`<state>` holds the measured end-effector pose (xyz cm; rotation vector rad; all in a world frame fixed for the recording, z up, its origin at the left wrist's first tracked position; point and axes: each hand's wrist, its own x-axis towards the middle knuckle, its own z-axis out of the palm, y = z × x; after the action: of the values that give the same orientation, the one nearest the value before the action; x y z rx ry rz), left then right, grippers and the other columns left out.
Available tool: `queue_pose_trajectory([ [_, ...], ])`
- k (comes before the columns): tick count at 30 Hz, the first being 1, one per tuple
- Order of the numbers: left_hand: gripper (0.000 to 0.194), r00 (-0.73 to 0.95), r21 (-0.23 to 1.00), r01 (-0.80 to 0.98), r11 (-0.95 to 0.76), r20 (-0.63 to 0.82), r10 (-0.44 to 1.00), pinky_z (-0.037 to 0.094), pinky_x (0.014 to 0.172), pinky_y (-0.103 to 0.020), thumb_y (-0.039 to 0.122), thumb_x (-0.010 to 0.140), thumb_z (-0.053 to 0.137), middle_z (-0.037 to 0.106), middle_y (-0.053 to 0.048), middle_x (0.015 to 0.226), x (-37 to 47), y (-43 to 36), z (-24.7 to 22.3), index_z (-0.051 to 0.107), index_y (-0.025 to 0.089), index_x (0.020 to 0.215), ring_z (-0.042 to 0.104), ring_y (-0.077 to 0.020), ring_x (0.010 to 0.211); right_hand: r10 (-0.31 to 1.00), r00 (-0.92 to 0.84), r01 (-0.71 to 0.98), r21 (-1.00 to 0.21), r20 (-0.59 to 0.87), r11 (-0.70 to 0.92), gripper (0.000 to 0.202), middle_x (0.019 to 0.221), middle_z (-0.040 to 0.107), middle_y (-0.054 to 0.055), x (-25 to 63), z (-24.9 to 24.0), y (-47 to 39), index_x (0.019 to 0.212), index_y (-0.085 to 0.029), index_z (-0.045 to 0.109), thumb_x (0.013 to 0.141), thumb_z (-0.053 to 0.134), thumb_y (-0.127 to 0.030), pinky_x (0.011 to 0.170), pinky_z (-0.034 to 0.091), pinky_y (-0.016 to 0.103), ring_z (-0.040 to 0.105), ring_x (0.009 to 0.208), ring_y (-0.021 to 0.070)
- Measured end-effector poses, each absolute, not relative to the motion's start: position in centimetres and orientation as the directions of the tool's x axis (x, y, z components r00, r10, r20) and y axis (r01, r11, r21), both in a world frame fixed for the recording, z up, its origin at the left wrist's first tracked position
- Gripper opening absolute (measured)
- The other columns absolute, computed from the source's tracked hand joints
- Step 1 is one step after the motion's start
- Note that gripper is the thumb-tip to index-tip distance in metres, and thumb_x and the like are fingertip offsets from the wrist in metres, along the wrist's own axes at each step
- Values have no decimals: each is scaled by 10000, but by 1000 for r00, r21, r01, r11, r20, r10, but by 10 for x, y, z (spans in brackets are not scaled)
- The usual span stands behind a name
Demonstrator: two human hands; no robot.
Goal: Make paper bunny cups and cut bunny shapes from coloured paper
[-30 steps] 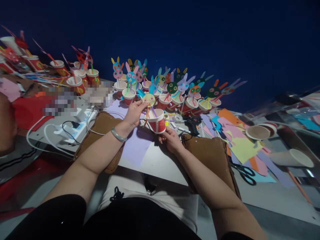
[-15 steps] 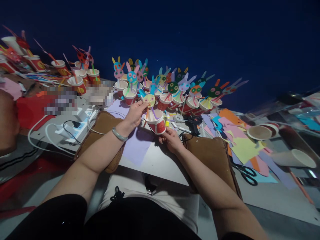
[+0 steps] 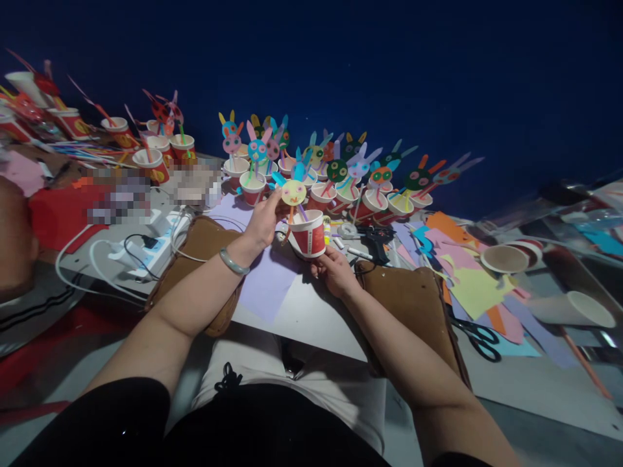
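Observation:
A red and white paper cup (image 3: 307, 235) is held just above the table by my right hand (image 3: 335, 269), whose fingers close on its lower right side. From its mouth rise a purple straw and an orange straw. A yellow paper rabbit face (image 3: 294, 193) with blue ears tops the straws. My left hand (image 3: 265, 219) is closed at the face's left edge, with the fingertips partly hidden behind it. Beyond them, several finished cups (image 3: 253, 188) with coloured rabbit faces stand in rows.
A glue gun (image 3: 377, 243) lies right of the cup. Coloured paper scraps (image 3: 467, 279), black scissors (image 3: 479, 337) and a tipped white cup (image 3: 584, 309) are at the right. At left are a power strip (image 3: 158, 243) with cables and red cups (image 3: 150, 167). Brown cushions (image 3: 403, 295) line the edge.
The cup has turned slightly and moved a little to the right. The rabbit face now faces me more fully, and my left fingers have slipped from its front to its edge.

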<state>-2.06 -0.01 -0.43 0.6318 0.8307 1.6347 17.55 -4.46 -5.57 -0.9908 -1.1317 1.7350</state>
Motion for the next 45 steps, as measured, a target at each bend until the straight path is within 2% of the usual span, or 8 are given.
queue_pose_trajectory([
  [4, 407, -225, 803, -585, -113, -26, 974, 591, 925, -358, 570, 828, 804, 795, -71, 866, -22, 2, -8, 759, 169, 890, 767, -248, 1004, 919, -354, -205, -944, -173, -257, 446, 695, 723, -5, 176, -57, -45, 828, -190, 691, 641, 925, -519, 431, 411, 187, 532, 461, 59],
  [10, 418, -207, 826, -533, -182, 82, 975, 576, 903, -340, 552, 747, 877, 795, -56, 881, -22, -6, -5, 753, 175, 875, 758, -222, 999, 919, -356, -196, -948, -169, -250, 438, 668, 707, -8, 177, -58, -44, 837, -188, 692, 657, 918, -517, 434, 409, 194, 545, 467, 72],
  [15, 380, -234, 837, -522, -163, 43, 971, 549, 816, -279, 430, 638, 967, 756, -13, 747, -21, -6, -4, 714, 168, 746, 711, -137, 778, 916, -367, -184, -953, -162, -242, 429, 596, 667, -21, 177, -58, -45, 821, -193, 695, 659, 917, -522, 434, 398, 195, 535, 461, 80],
  [18, 318, -246, 835, -525, -162, 33, 969, 522, 770, -252, 370, 672, 952, 734, 8, 710, -21, -5, -5, 725, 160, 745, 671, -101, 699, 916, -370, -166, -959, -156, -231, 425, 566, 642, -29, 177, -58, -45, 818, -193, 693, 671, 909, -528, 431, 382, 190, 531, 459, 81],
  [23, 245, -238, 836, -527, -153, 28, 971, 495, 751, -242, 312, 719, 922, 719, 17, 695, -22, -5, -3, 731, 159, 728, 646, -91, 680, 920, -364, -154, -964, -147, -215, 456, 581, 645, -25, 177, -58, -46, 813, -186, 682, 673, 906, -558, 430, 381, 191, 520, 455, 75],
  [29, 269, -194, 831, -547, -105, -3, 981, 433, 631, -231, 268, 701, 924, 652, 33, 600, -23, -7, 1, 685, 154, 648, 542, -70, 565, 918, -366, -146, -965, -151, -217, 497, 536, 621, -32, 176, -60, -46, 799, -189, 660, 660, 910, -595, 438, 386, 197, 508, 445, 78],
  [39, 217, -97, 805, -593, -1, -71, 993, 520, 801, -281, 221, 752, 879, 673, 18, 658, -24, -13, 10, 680, 157, 692, 652, -124, 707, 907, -386, -137, -962, -168, -236, 498, 520, 599, -43, 177, -61, -47, 816, -194, 640, 677, 903, -593, 446, 393, 199, 509, 448, 82],
  [45, 203, -104, 789, -614, 10, -94, 990, 492, 694, -259, 247, 755, 886, 690, 21, 668, -24, -8, 1, 708, 154, 721, 593, -93, 611, 915, -375, -156, -963, -147, -218, 478, 547, 614, -36, 176, -59, -46, 805, -191, 675, 669, 907, -586, 430, 377, 196, 515, 450, 78],
])
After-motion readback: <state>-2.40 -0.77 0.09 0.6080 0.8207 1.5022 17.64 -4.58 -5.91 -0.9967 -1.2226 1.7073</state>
